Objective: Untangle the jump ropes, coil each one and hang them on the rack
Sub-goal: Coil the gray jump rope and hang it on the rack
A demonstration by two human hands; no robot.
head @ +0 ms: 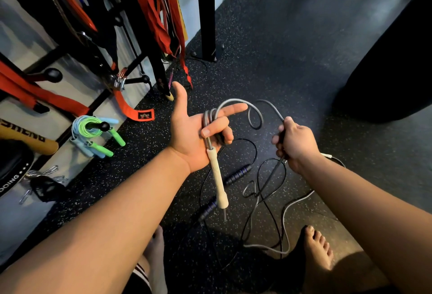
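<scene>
Head view, as I log it from my station.

1. Left hand (pixel 194 130): palm up, thumb and forefinger held straight, the other fingers curled round item 3.
2. Right hand (pixel 295 144): closed in a fist round a free strand of item 3, just right of the left hand.
3. Grey jump rope (pixel 208 118): several turns wound round the left hand's fingers. Its pale handle (pixel 218 177) hangs down below the palm. The rest of it trails to the speckled floor (pixel 280 48).
4. Black jump rope (pixel 238 173): lies loose on the floor under both hands, its cord crossing the grey one.
5. Rack (pixel 138 62), at left, with what it holds: one peg (pixel 104 126) carries a coiled green rope (pixel 90 128) and a coiled light-blue rope (pixel 76 128). Orange straps (pixel 145 1) hang higher up.
</scene>
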